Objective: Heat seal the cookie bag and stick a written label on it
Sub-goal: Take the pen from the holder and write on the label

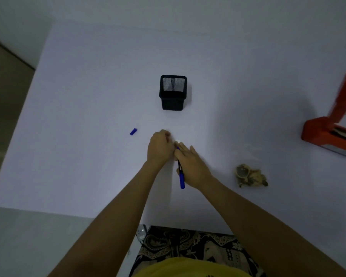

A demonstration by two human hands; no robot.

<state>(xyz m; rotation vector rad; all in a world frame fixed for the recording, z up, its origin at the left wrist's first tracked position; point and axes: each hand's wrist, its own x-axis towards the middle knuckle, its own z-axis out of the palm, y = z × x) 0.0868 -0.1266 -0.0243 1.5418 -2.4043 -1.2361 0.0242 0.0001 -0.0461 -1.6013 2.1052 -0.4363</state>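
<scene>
My right hand (190, 162) grips a blue marker (181, 176) at the middle of the white table, tip pointed away from me. My left hand (159, 146) sits right beside it, fingers curled down on the table. A small white label (177, 141) peeks out between the two hands, mostly hidden. The marker's blue cap (133, 131) lies alone to the left of my hands. A clear bag of cookies (250, 174) rests on the table to the right of my right forearm. The orange heat sealer (332, 124) stands at the right edge, partly cut off.
A black mesh pen holder (173, 92) stands upright beyond my hands. The white table (88, 96) ends at its left edge over the floor and at its near edge by my lap.
</scene>
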